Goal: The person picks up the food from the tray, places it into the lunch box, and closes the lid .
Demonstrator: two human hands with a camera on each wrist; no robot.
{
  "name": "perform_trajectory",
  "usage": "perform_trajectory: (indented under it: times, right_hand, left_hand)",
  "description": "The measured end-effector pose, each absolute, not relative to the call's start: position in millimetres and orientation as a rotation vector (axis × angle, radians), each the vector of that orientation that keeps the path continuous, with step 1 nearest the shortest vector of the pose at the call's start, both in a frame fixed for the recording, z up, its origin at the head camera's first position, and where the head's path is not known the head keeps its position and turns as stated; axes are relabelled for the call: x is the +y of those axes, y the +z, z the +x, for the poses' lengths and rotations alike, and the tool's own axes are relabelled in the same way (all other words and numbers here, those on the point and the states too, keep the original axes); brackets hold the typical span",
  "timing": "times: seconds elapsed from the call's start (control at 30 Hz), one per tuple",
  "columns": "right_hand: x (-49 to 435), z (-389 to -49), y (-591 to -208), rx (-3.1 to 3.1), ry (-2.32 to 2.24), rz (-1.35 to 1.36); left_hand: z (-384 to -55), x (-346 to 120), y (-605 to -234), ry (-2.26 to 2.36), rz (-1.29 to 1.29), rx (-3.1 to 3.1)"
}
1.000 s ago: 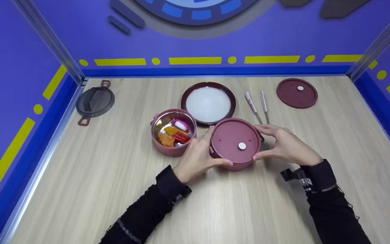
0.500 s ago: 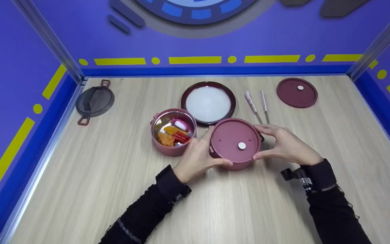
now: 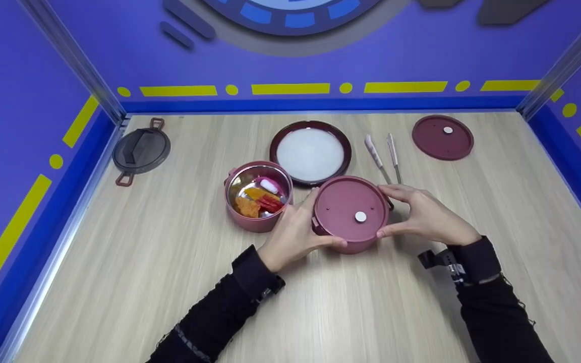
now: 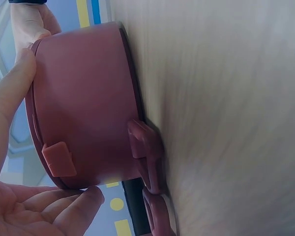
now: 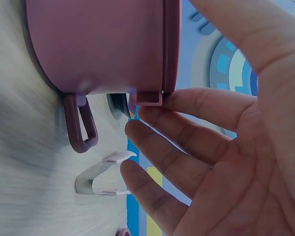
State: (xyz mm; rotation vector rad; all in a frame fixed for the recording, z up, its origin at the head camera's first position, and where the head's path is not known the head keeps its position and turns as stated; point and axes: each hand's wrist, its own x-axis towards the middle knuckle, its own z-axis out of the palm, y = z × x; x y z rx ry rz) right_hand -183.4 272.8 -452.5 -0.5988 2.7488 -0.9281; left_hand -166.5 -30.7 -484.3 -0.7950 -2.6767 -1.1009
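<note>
A round dark-pink pot stands upright on the table, its flat lid with a white knob on top. My left hand holds the lid's rim on the left, thumb at the front and fingers farther back. From the right, my right hand holds the same rim between thumb and index finger. In the right wrist view its other fingers spread beside a small side clip. Left of my left hand, touching or nearly so, sits an open pot with a steel inside, holding several colourful food pieces.
Behind the pots lies a white plate with a dark rim. Two light-handled utensils point toward the lidded pot. A second dark-red lid lies back right; a grey lidded pan stands far left. Blue walls enclose the table.
</note>
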Motion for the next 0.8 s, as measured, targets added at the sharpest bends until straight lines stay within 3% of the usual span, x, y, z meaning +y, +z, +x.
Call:
perform_trajectory:
  times: [0.8]
  right_hand:
    - [268.3, -177.2, -451.8, 2.787, -0.883, -0.633]
  left_hand:
    - [-165.9, -29.7, -474.3, -1.06, -0.818, -2.883]
